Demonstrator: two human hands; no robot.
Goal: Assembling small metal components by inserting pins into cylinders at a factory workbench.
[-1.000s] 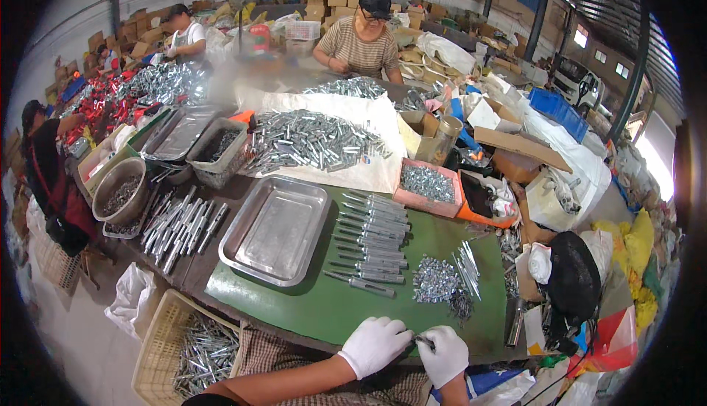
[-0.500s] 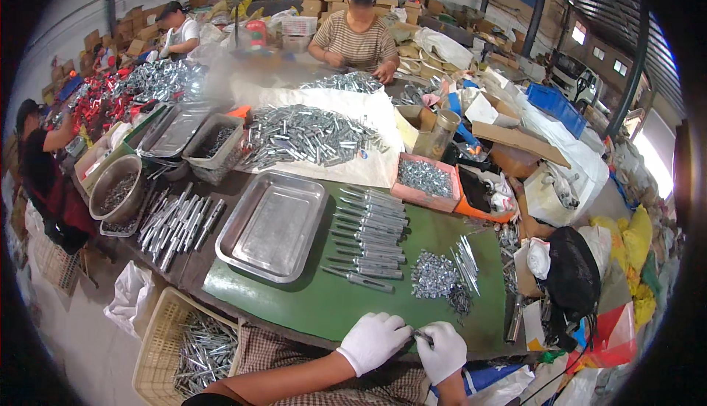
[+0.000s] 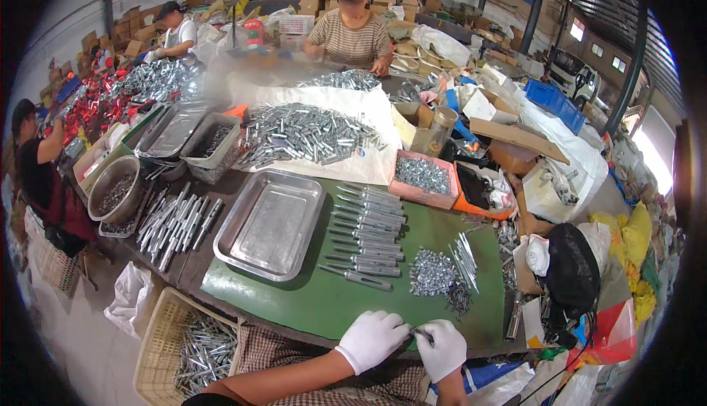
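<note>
In a white glove, my left hand [image 3: 374, 340] is closed in a pinch at the front edge of the green tabletop [image 3: 294, 310]. My right hand [image 3: 442, 348], gloved too, pinches close beside it. A small dark piece [image 3: 412, 335] shows between the fingertips of both hands; its kind is mostly hidden. Ahead of the hands lie a heap of small silver metal parts [image 3: 431, 273], small dark pins [image 3: 459, 298] and several slim pointed rods [image 3: 464, 260]. Left of those, slotted metal tubes with pointed rods [image 3: 368, 235] are lined up in a column.
An empty steel tray [image 3: 234, 247] sits at the left of the green surface. Loose metal rods [image 3: 177, 225] and a metal bowl [image 3: 96, 201] lie beyond it. A yellow basket [image 3: 151, 362] stands lower left. A pink bin [image 3: 423, 194] holds small parts. Co-workers [image 3: 353, 37] sit opposite and left.
Both hands keep their pinch at nearly the same place. The view has shifted slightly. The person opposite has moved their hands a little.
</note>
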